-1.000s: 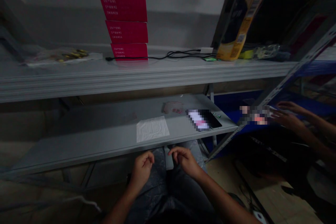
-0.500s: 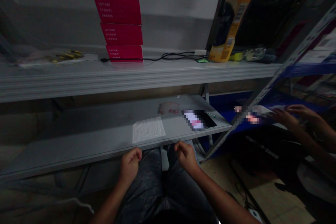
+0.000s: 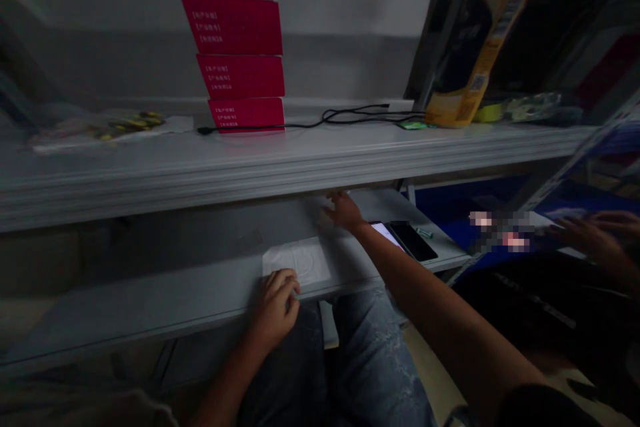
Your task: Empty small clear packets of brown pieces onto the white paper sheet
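Observation:
A flat white plastic-like sheet or packet (image 3: pixel 305 259) lies on the lower grey shelf. My left hand (image 3: pixel 280 300) is at the shelf's front edge, its loosely bent fingers over the near left corner of the sheet; nothing shows in its grasp. Farther back, my right hand (image 3: pixel 344 211) reaches over the shelf with thumb and fingers apart. Its fingertips are at a thin clear plastic bag (image 3: pixel 327 219), partly covered by the hand and blurred. To the right of that forearm lie a lit phone (image 3: pixel 387 235) and a black phone (image 3: pixel 416 241).
Small greenish cylinders (image 3: pixel 424 232) lie beside the phones. On the upper shelf (image 3: pixel 350 147) stand stacked red boxes (image 3: pixel 245 77), a black cable (image 3: pixel 330 119) and a tall yellow bottle (image 3: pixel 480 60). A metal post (image 3: pixel 535 203) rises at right; beyond it another person's hands (image 3: pixel 595 230) work.
My right hand has moved forward from the shelf edge to the clear bag, its fingers spreading. My left hand has come to the white sheet's corner and loosened. The view has shifted slightly.

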`<control>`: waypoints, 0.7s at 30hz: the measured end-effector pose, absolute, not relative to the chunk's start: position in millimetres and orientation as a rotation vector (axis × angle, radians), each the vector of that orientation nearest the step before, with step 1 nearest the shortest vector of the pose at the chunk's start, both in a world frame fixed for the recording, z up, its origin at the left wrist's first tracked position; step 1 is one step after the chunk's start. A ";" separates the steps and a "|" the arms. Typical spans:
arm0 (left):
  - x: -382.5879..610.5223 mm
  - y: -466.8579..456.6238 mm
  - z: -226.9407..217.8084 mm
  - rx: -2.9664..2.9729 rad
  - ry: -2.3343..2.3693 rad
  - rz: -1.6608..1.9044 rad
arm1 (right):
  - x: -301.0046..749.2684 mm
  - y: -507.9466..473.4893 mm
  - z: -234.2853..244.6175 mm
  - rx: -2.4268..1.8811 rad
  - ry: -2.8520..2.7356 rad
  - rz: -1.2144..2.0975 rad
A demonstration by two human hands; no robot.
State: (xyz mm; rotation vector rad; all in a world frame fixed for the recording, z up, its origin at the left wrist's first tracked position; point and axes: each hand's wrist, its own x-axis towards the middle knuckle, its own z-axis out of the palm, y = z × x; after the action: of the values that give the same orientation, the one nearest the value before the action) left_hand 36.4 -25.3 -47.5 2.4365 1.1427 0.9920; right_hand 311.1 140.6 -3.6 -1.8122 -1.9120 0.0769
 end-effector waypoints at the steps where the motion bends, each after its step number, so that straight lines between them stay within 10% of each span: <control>1: 38.5 -22.8 -49.1 2.488 1.160 0.956 | 311.1 147.9 -3.7 -1.839 -1.947 0.079; 16: 33.6 -21.3 -56.0 2.301 1.132 1.127 | 310.9 121.4 23.5 -1.817 -1.834 0.162; 21: 40.0 -41.7 -31.0 1.656 0.880 1.087 | 280.3 37.1 16.3 -1.113 -1.323 0.845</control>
State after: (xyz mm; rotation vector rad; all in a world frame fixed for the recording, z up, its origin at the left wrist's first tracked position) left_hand 40.0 -41.7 -31.0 1.6563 0.8803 1.0872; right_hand 280.3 37.1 16.3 -1.1126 -1.3234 0.8447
